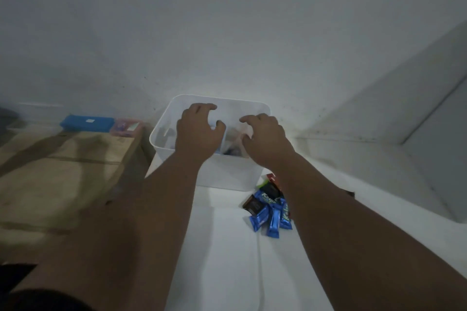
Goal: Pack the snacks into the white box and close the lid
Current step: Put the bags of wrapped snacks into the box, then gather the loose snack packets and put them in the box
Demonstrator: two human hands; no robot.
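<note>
Packing step. Left hand [199, 131] and right hand [265, 140] hover over white box [227, 174], fingers loosely curled, nothing visibly held. Snack bars [271, 213] lie beside box; next move: grasp them.

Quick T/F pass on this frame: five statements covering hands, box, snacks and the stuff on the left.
1. The left hand and right hand are both over the white box. True.
2. The lid is on the white box. False: its top is open, with no lid on it.
3. A pile of snacks lies outside the white box, beside the right forearm. True.
4. All the snacks in that pile have red wrappers. False: most are blue and some are dark.
5. The blue case is inside the white box. False: it lies on the cardboard box to the left.
</note>
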